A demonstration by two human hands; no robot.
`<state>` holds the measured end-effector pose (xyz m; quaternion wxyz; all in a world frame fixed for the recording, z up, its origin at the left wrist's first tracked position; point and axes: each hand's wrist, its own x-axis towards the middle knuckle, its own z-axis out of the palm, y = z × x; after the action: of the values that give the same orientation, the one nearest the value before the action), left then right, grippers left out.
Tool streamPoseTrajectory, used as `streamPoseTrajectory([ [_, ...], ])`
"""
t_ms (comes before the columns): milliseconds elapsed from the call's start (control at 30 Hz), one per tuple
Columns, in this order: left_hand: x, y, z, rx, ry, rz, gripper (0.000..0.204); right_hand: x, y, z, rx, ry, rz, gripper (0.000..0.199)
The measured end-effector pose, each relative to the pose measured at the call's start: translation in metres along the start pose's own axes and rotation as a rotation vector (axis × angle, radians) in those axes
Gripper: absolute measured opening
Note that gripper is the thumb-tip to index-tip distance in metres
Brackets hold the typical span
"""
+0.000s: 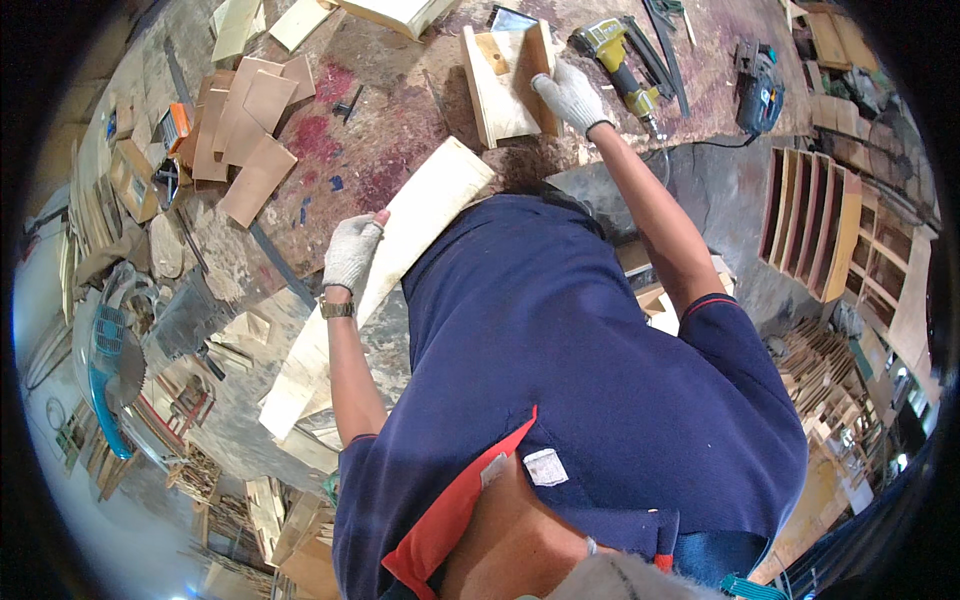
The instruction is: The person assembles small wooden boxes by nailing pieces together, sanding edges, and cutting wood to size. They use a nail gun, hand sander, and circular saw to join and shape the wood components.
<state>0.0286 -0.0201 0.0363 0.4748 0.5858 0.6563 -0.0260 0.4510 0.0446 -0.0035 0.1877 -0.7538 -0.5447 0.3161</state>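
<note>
In a white knitted glove, my left hand (354, 252) is closed on the edge of a long pale wooden board (430, 205), which slants from the bench edge down to the lower left. My right hand (573, 98), gloved the same way, grips the right side wall of a small open wooden box (513, 90) on the bench. Its thumb lies on the inner face of that wall, and the other fingers are mostly hidden behind it. Just right of that hand lies a yellow and black nail gun (625, 70).
The stained workbench (390, 110) carries thin brown panels (245, 115) at left and a blue jigsaw (760, 90) at right. A circular saw (108, 350) with a bare blade stands at far left. Slatted wooden racks (815, 225) and stacked wood offcuts (820, 375) are on the right.
</note>
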Motion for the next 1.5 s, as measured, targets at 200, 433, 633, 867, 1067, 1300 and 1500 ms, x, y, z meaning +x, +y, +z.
streamPoseTrajectory([
  [200, 0.013, 0.033, -0.012, 0.095, -0.226, 0.016, 0.056, 0.015, -0.02, -0.006, -0.213, -0.117, -0.204, 0.045],
  [433, 0.01, 0.04, -0.017, -0.115, -0.303, -0.1, 0.049, 0.023, -0.055, 0.038, -0.223, -0.017, -0.231, 0.046],
  [633, 0.025, 0.034, 0.0, 0.034, -0.246, 0.021, 0.058, 0.008, -0.051, 0.036, 0.07, 0.141, -0.108, 0.048],
  [867, 0.043, 0.031, 0.02, 0.258, -0.13, 0.106, 0.05, -0.072, 0.007, 0.038, 0.14, -0.123, 0.164, 0.04],
  [1067, 0.053, 0.033, 0.018, 0.309, -0.031, 0.137, 0.048, -0.1, 0.007, 0.07, 0.252, -0.158, 0.12, 0.043],
  [1300, 0.066, 0.039, 0.023, 0.288, -0.002, 0.177, 0.045, -0.063, -0.015, 0.065, 0.072, 0.129, -0.06, 0.044],
  [1500, 0.067, 0.056, 0.04, 0.264, 0.04, 0.176, 0.042, -0.054, 0.009, 0.041, 0.135, -0.038, -0.119, 0.031],
])
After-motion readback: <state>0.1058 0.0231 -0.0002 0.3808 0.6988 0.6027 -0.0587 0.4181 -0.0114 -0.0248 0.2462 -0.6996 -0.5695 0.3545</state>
